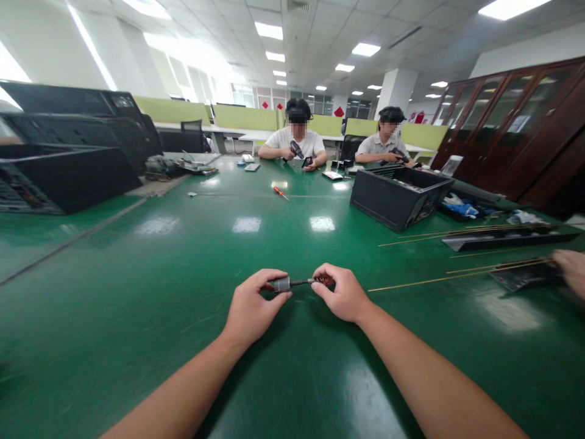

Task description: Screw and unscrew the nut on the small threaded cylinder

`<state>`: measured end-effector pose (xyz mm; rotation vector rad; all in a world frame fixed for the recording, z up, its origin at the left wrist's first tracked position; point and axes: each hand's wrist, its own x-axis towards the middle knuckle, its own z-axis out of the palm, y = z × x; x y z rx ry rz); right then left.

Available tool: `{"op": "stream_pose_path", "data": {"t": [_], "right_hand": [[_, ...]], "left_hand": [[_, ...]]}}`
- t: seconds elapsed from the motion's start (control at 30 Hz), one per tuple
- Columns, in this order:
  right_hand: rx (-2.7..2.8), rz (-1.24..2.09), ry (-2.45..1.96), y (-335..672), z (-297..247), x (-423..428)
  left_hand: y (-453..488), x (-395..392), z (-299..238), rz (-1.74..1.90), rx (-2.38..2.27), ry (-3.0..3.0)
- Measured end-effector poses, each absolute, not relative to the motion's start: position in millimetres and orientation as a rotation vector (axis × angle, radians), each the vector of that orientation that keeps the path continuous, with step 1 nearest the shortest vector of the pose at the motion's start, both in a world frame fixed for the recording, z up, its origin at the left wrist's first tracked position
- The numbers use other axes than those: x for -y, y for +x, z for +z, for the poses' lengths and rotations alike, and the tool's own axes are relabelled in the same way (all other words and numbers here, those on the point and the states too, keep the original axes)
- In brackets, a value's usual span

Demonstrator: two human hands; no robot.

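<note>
Both of my hands meet over the green table near its front. My left hand is closed, pinching the grey metal end of a small screwdriver-like tool. My right hand is closed on the tool's other, dark reddish end. The thin shaft spans the gap between the two hands, held level just above the table.
A black computer case stands at the right, with black panels and thin yellow rods beyond. Another person's hand shows at the right edge. Stacked black cases sit at left. A red screwdriver lies mid-table. Two people sit at the far side.
</note>
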<state>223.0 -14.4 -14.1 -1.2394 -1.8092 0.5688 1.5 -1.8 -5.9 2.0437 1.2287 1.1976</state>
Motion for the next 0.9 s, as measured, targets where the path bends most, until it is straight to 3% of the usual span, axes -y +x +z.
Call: {"op": "stream_pose_path", "data": {"t": [0.47,0.73,0.9], "right_hand": [[1.714,0.611,-1.26,224.9,-14.2,10.6],[1.725,0.648,-1.266,219.7,-19.3,10.2],[1.781,0.641,-1.259,217.3,-16.0,13.4]], "left_hand": [[-1.7,3.0,1.6,1.215,-1.414,2.044],[-12.7,-5.9,5.2,1.442,-1.275,1.266],[-67.1,18.5,32.8,1.374,-1.473,1.315]]}}
